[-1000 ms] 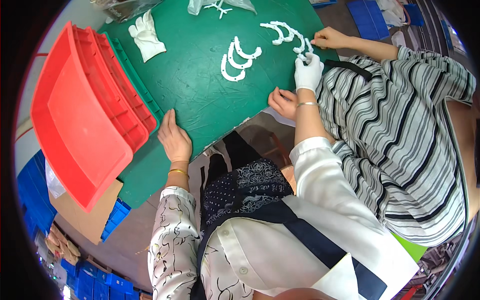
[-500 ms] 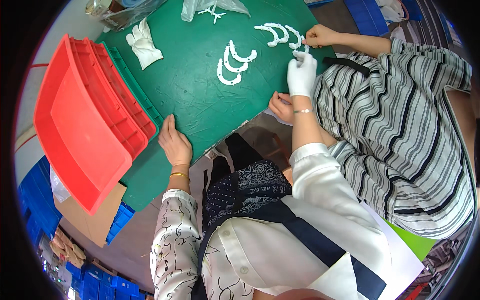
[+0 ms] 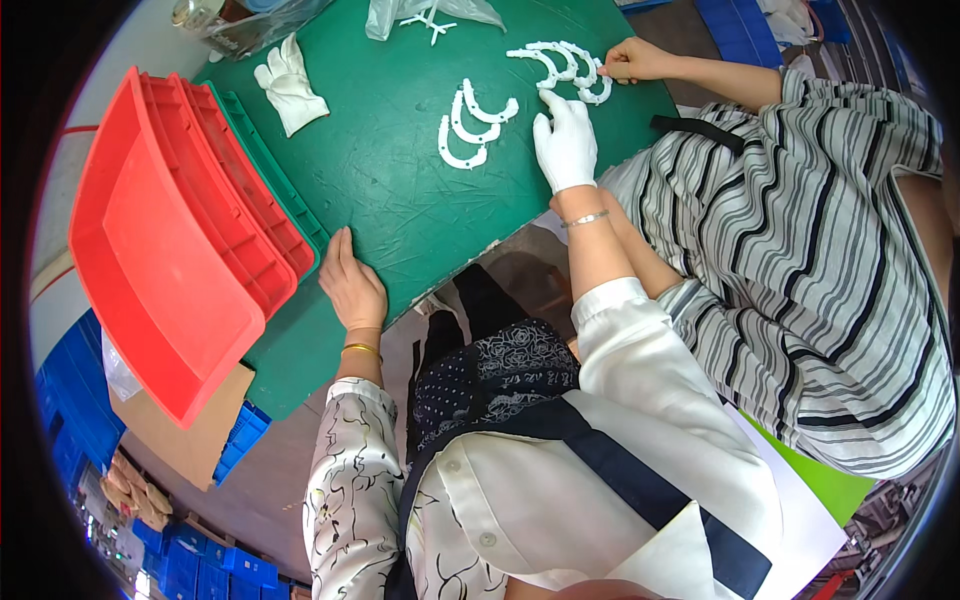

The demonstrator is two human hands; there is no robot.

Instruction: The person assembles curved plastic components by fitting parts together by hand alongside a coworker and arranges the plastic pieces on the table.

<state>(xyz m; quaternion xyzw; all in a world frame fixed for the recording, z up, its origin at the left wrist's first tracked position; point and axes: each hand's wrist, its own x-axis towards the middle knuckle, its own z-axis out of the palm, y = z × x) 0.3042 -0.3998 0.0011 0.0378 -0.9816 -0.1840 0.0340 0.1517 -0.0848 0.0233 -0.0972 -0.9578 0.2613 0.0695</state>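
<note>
My left hand (image 3: 354, 287), bare, lies open on the green table (image 3: 390, 215) near its front edge, beside the stacked crates. My right hand (image 3: 566, 143) wears a white glove. Its index finger reaches out to the near end of a group of white C-shaped plastic pieces (image 3: 541, 60), with the thumb apart; I see nothing held in it. Three more such white curved pieces (image 3: 465, 128) lie nested left of that hand. A co-worker's bare hand (image 3: 635, 62) comes in from the right, its fingertips at the rightmost piece of the group.
Red crates (image 3: 180, 260) and a green one (image 3: 265, 150) are stacked at the table's left. An empty white glove (image 3: 290, 85) lies behind them. A clear plastic bag (image 3: 470, 12) and a white branched piece (image 3: 432, 24) are at the back. The co-worker's striped clothing (image 3: 780, 270) is close on my right.
My right hand has moved left, from the group's rightmost piece to its left part. The rightmost piece now sits closer in against the others. My left hand has stayed in place.
</note>
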